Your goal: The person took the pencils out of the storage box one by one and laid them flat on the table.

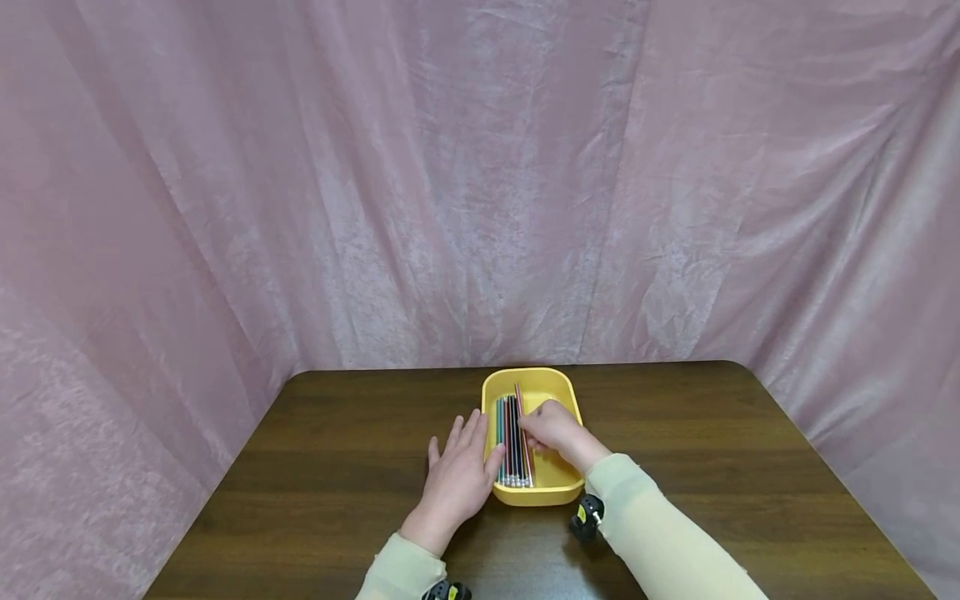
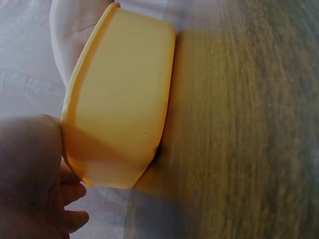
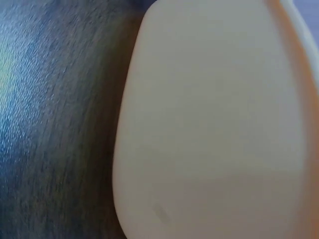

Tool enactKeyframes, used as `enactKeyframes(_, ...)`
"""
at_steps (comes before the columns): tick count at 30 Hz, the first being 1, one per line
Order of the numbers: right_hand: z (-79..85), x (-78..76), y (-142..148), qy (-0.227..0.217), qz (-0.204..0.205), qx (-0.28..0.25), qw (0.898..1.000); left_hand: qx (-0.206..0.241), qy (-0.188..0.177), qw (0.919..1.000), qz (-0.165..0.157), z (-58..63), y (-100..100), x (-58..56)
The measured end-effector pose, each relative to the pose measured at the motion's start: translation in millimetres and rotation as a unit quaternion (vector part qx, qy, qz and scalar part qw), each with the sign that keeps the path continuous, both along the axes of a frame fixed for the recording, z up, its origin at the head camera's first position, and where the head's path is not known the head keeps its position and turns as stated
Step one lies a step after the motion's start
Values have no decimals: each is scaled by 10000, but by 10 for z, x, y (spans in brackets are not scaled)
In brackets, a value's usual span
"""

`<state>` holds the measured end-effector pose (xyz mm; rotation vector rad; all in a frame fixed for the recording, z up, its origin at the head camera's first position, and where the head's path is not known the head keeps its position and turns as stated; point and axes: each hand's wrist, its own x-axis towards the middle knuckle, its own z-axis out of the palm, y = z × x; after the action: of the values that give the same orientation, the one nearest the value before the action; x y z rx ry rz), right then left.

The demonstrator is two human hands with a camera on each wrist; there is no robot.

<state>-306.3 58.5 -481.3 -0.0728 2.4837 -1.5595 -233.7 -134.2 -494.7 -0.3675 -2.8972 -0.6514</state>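
Note:
A yellow plastic tray (image 1: 557, 477) stands on the table with several pencils (image 1: 512, 446) laid side by side along its left half, dark, teal and red ones, their ferrule ends toward me. Inside it, my right hand (image 1: 555, 427) pinches a red pencil (image 1: 517, 393) at the right of the row. My left hand (image 1: 459, 479) rests on the tray's left rim, fingers straight and the thumb over the edge. In the left wrist view, that hand (image 2: 30, 164) is at the rim beside the tray's outer wall (image 2: 119, 89). The right wrist view holds mostly the tray's side (image 3: 209, 119); the right fingers are hidden there.
The brown wooden table (image 1: 360, 433) extends on both sides of the tray. A pink curtain (image 1: 465, 183) hangs right behind the table's far edge, close to the tray's far end. Both wrists wear black camera mounts, the right one (image 1: 587, 518) beside the tray's near right corner.

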Motion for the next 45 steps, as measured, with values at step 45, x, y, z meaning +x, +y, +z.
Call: enactKeyframes(45,553,355,1279,-414,-99,-1632,9857,63,-44,10000,11,-10,4,42)
